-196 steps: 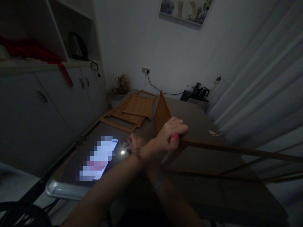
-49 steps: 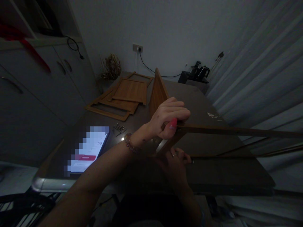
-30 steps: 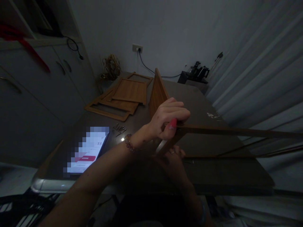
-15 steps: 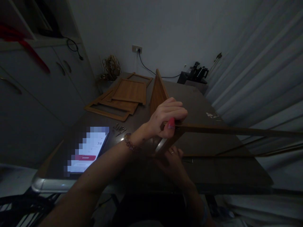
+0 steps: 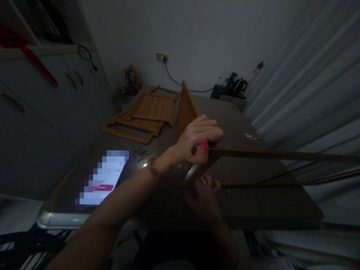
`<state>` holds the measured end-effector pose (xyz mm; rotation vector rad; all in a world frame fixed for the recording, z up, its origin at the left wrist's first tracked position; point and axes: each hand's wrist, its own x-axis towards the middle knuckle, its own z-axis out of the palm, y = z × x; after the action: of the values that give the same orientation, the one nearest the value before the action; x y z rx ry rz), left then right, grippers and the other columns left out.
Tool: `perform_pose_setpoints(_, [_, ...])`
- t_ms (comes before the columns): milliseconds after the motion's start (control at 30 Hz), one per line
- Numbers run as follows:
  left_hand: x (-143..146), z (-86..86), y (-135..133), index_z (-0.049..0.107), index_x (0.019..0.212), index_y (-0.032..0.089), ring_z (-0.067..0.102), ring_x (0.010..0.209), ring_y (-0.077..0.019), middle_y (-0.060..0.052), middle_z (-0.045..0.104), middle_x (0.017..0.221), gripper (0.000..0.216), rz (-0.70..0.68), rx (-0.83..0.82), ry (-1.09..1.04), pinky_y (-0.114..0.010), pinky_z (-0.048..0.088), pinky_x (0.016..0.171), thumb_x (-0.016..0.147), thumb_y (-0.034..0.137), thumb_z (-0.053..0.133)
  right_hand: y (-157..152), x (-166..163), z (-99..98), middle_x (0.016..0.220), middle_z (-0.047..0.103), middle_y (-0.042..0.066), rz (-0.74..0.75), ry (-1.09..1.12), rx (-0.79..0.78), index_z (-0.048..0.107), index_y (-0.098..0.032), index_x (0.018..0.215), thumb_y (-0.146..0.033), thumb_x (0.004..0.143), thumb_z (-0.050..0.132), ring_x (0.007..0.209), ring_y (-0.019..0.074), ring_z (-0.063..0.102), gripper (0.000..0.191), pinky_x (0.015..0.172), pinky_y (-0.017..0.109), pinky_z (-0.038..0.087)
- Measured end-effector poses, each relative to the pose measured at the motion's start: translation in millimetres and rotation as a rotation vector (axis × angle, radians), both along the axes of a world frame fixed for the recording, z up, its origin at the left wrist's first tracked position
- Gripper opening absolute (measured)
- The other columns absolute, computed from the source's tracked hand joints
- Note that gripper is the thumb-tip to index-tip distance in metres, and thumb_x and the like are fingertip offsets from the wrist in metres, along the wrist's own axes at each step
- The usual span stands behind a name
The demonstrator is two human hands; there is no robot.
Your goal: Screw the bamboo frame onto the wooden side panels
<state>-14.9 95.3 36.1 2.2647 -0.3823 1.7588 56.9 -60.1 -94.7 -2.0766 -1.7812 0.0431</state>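
My left hand wraps over the top corner of a wooden frame, the red-nailed thumb on the near side. The frame stands on edge, its long rails running off to the right. Low beside the frame's end piece is my right hand, its fingers curled; whatever they hold is hidden in the dim light. A thin bent metal piece lies just right of its fingertips. Behind my left hand an upright wooden panel stands, its lower part covered by the hand.
Several flat wooden panels lie stacked at the back left of the table. Several screws lie near my left wrist. A lit phone or tablet rests at the front left. A kettle stands at the back right.
My right hand's fingers have shifted slightly right, and a red-nailed fingertip now shows. The upright panel's top has leaned slightly left. My left hand keeps its hold on the frame.
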Motion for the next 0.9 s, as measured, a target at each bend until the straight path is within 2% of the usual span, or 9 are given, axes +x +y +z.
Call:
perform_pose_setpoints(133, [-1,1.0,-1,0.030,0.065,0.021,0.037,0.053,-0.0141,0.003,0.037,0.052,0.048,0.003,0.005,0.004,-0.034,0.029,0.060,0.098,0.050,0.009,-13,-8,-6.9,0.114,0.064,0.010,-0.135,-0.017,0.148,0.056,-0.021,0.111,-0.035,0.082,0.060,0.110,0.0305,0.048,0.033,0.096,0.047,0.025])
perform_pose_setpoints(233, [-2,1.7,-1,0.031,0.066,0.021,0.038,0.053,-0.0139,0.003,0.037,0.053,0.048,0.004,0.009,0.011,-0.034,0.030,0.061,0.098,0.049,0.010,-28,-15,-15.6,0.113,0.063,0.013,-0.250,-0.045,0.270,0.057,-0.019,0.105,-0.037,0.087,0.054,0.107,0.0309,0.049,0.025,0.093,0.047,0.028])
perform_pose_setpoints(300, [-2,2.0,-1,0.031,0.065,0.021,0.037,0.053,-0.0138,0.003,0.036,0.053,0.048,-0.001,0.008,0.013,-0.033,0.030,0.061,0.098,0.049,0.010,-37,-20,-19.4,0.109,0.066,0.010,-0.223,-0.077,0.296,0.062,-0.024,0.100,-0.032,0.091,0.050,0.102,0.0283,0.052,0.017,0.091,0.045,0.028])
perform_pose_setpoints(400, [-1,2.3,-1,0.030,0.065,0.021,0.036,0.052,-0.0136,0.003,0.034,0.052,0.048,-0.014,-0.001,-0.002,-0.034,0.029,0.060,0.098,0.050,0.010,-43,-21,-18.5,0.099,0.071,0.001,-0.107,-0.133,0.330,0.066,-0.033,0.102,-0.025,0.094,0.048,0.095,0.0240,0.054,0.022,0.088,0.044,0.026])
perform_pose_setpoints(467, [-1,2.2,-2,0.030,0.065,0.021,0.036,0.052,-0.0135,0.003,0.033,0.052,0.048,-0.018,-0.003,-0.014,-0.034,0.029,0.060,0.098,0.050,0.010,-42,-20,-15.4,0.097,0.073,-0.001,-0.082,-0.166,0.350,0.067,-0.036,0.105,-0.026,0.094,0.049,0.093,0.0230,0.054,0.024,0.087,0.043,0.024])
perform_pose_setpoints(733, [-1,0.7,-1,0.029,0.064,0.021,0.039,0.053,-0.0135,0.003,0.034,0.052,0.051,0.009,-0.003,0.001,-0.033,0.031,0.060,0.098,0.052,0.007,-33,-17,-17.3,0.095,0.074,-0.002,-0.080,-0.169,0.376,0.070,-0.034,0.103,-0.028,0.094,0.051,0.091,0.0218,0.054,0.022,0.087,0.041,0.024])
perform_pose_setpoints(900, [0,1.4,-1,0.028,0.064,0.021,0.039,0.052,-0.0138,0.003,0.035,0.052,0.051,0.016,0.004,0.002,-0.033,0.031,0.060,0.098,0.052,0.006,-29,-20,-16.6,0.091,0.073,0.000,-0.047,-0.151,0.419,0.068,-0.027,0.099,-0.025,0.095,0.050,0.090,0.0202,0.055,0.019,0.087,0.038,0.026])
